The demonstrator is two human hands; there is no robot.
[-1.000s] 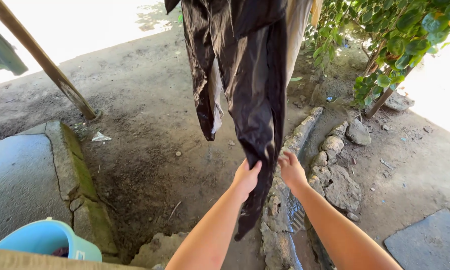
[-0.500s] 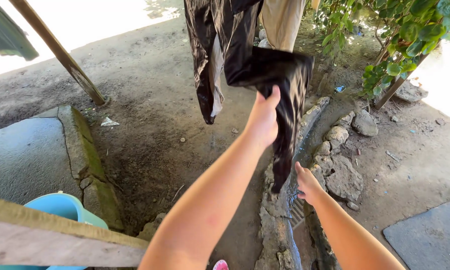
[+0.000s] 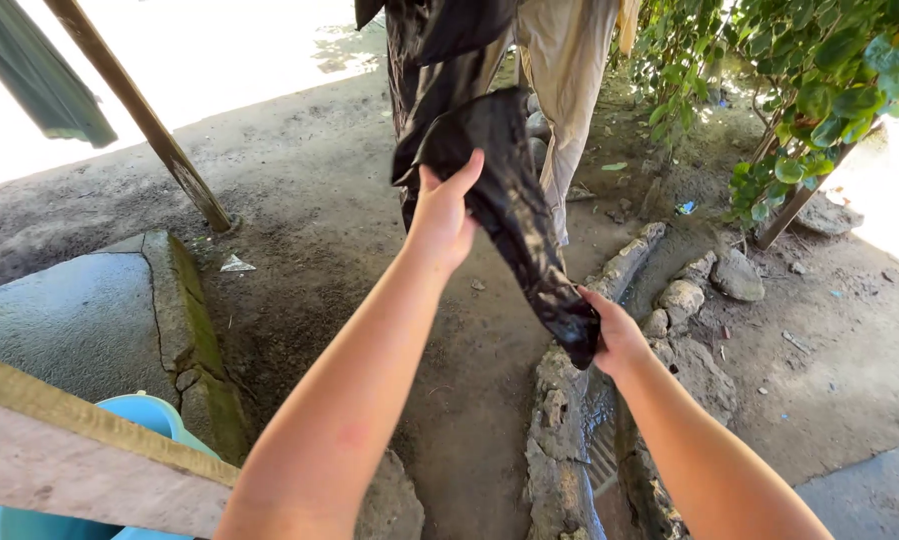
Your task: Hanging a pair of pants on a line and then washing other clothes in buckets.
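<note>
1. One black glossy garment (image 3: pixel 489 170) hangs from above at the upper centre of the view; its lower leg is drawn forward and down, away from the rest of the cloth.
2. The left hand (image 3: pixel 442 215) is raised against the middle of this leg. The fingers are spread and nearly straight, pressed flat on the fabric; whether the thumb pinches the cloth behind cannot be told.
3. The right hand (image 3: pixel 614 335) is lower and to the right. Its fingers are curled closed around the bottom hem of the leg, which is bunched in the grip.
4. One beige garment (image 3: pixel 567 90) hangs just behind the black one, touching it along its left edge.
5. One leaning wooden pole (image 3: pixel 144 120) stands at upper left, its foot in the dirt ground (image 3: pixel 329 280).
6. One dark green cloth (image 3: pixel 34 75) hangs at the top left corner.
7. One light blue bucket (image 3: pixel 119 430) sits at lower left, partly hidden by one wooden plank (image 3: pixel 79 455).
8. One concrete slab (image 3: pixel 59 330) with a mossy edge lies beside the bucket.
9. A row of stones (image 3: pixel 684 300) borders a narrow drain below the right hand.
10. Leafy green bushes (image 3: pixel 819 70) fill the upper right.
</note>
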